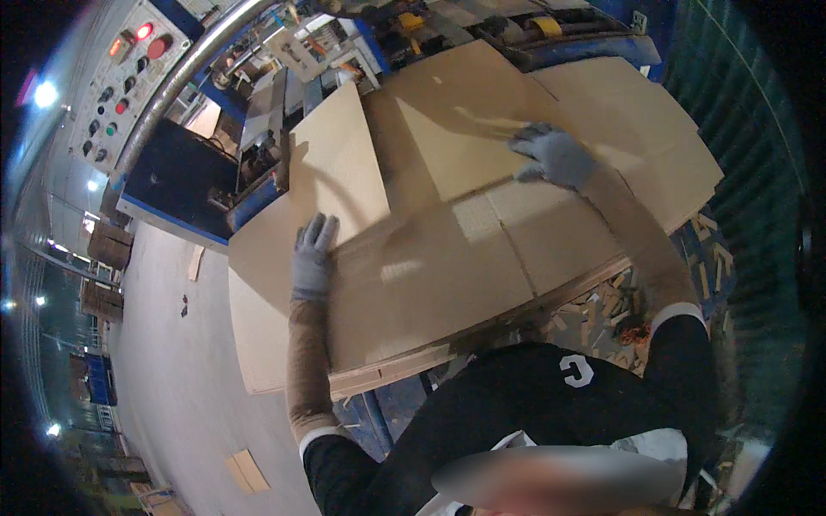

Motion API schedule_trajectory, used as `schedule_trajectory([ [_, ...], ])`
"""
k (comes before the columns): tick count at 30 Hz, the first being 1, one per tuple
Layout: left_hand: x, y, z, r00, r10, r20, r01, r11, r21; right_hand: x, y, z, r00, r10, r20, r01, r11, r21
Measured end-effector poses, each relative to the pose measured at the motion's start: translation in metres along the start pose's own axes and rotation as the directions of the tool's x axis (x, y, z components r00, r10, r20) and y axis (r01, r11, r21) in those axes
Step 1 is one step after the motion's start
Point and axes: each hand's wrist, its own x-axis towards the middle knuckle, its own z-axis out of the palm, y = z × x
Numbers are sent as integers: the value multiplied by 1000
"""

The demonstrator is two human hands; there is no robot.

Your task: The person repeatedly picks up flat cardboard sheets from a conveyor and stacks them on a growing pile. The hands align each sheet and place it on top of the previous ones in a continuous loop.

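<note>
A large brown cardboard sheet [413, 284] with creases and slots lies in front of me, its far part reaching the machine. My left hand [312, 260], in a grey glove, rests on the left part of the cardboard with its fingers stretched out. Farther right, my right hand [555, 156] lies on the sheet, also gloved, its fingers spread and pointing left. Neither hand is gripping anything that shows. A pale cardboard flap [340, 168] lies just beyond my left fingers, and a wide panel [632, 129] extends past my right hand. Brown sleeves cover both forearms.
A blue machine [176, 176] with rollers stands at the far side. Its control panel [129, 82] has lit red lamps, and a curved metal pipe [176, 86] runs beside it. Cardboard scraps [594, 318] litter the area below the sheet's near right edge. A green corrugated curtain [740, 112] hangs at right.
</note>
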Motion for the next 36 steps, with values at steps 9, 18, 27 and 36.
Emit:
schedule_trajectory([
  [9, 12, -6, -7, 896, -429, -118, 396, 890, -225, -11, 0, 9, 874, 406, -269, -414, 910, 28],
  [18, -207, 2, -57, 24, -903, -428, 964, 135, -230, -227, 15, -36, 147, 904, -401, -972, 208, 112],
  [27, -201, -21, -69, -383, -869, -312, 677, -35, -735, -202, 49, -26, 322, 874, -365, -944, 265, -197],
  [36, -235, -40, -106, 52, -994, -95, 51, 98, -994, -179, 82, -94, -2, 953, -303, 69, 303, 951],
])
